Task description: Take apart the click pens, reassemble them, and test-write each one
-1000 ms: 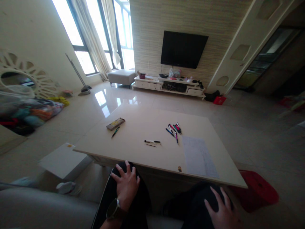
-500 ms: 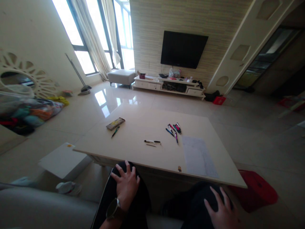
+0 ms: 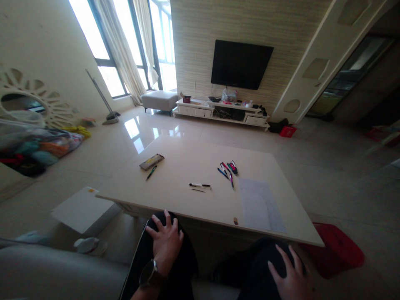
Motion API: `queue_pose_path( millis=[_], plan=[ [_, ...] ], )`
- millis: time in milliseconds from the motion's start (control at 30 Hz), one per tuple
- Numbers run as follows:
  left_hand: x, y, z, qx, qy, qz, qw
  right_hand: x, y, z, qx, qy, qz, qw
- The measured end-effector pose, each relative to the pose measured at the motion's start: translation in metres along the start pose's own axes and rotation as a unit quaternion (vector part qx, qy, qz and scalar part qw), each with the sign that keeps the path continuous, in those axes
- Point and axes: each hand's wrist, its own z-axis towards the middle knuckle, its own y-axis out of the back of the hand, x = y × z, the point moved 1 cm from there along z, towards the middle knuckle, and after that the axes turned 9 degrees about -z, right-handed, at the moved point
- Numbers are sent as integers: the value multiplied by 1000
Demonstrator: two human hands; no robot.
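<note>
Pens (image 3: 231, 168) lie on the table (image 3: 181, 162) (paper (image 3: 261, 206) to their right).

Head-worn view, forward and down

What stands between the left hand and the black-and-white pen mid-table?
From the left hand: the table's near edge, then a thin dark stick lying just short of the black-and-white pen; nothing else visible is in the way.

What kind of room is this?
It looks like a living room in someone's home. A big black television is up on the wall, curtains hang by tall windows, and there's a wide, low table in front.
</note>
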Motion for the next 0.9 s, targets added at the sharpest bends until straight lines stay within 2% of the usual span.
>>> queue_pose_path(
  millis=[233, 367, 500, 567, 700, 800, 900],
  plan=[
    [1, -1, -4, -10, -3, 12, 1000, -1, 14, -6, -49, 46, 6, 998],
    [1, -4, -1, -8, -17, 4, 1000, 2, 22, -8, -50, 37, -6, 998],
    [-1, -4, 26, 36, -59, -81, 994, 13, 33, 7, -52, 23, -20, 998],
    [-5, 1, 50, 70, -81, -162, 981, 24, 41, 22, -43, 65, -6, 997],
    [-22, 19, 108, 94, -96, -292, 947, 71, 72, 57, 14, 221, 104, 969],
    [-38, 28, 155, 60, -103, -281, 952, 131, 100, 84, 54, 293, 112, 948],
    [-48, 18, 196, 64, -117, -287, 949, 200, 111, 111, 84, 331, 94, 935]
  ],
)
